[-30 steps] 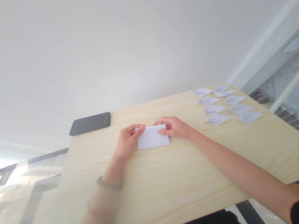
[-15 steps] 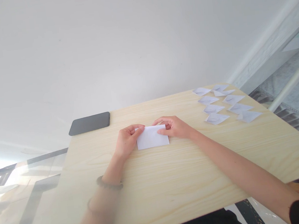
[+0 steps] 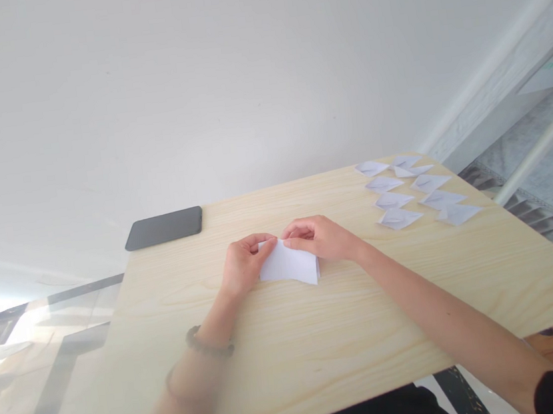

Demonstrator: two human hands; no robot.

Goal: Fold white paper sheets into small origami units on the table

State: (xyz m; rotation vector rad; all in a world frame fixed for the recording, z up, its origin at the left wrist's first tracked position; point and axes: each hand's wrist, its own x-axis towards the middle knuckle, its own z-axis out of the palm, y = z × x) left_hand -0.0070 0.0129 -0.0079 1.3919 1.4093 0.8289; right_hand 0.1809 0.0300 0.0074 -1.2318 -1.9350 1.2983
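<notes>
A folded white sheet of paper [image 3: 291,265] is between my two hands, above the middle of the wooden table [image 3: 293,339]. My left hand [image 3: 247,259] pinches its top left edge between thumb and fingers. Close beside it, my right hand [image 3: 318,237] grips the same top edge, thumb in front and fingers curled behind. The sheet's lower right corner hangs lower than the left, and its layers part slightly at the right side. Both thumb tips nearly meet at the top edge. The fingers behind the paper are partly hidden.
Several folded white paper pieces [image 3: 399,218] lie in two columns at the table's far right. A dark phone [image 3: 163,228] rests at the far left corner. A pale wall [image 3: 242,90] rises behind the table.
The right hand's thumb has slid left along the top edge, close to the left thumb. The paper has tilted and bent, its right side lower and its layers slightly apart.
</notes>
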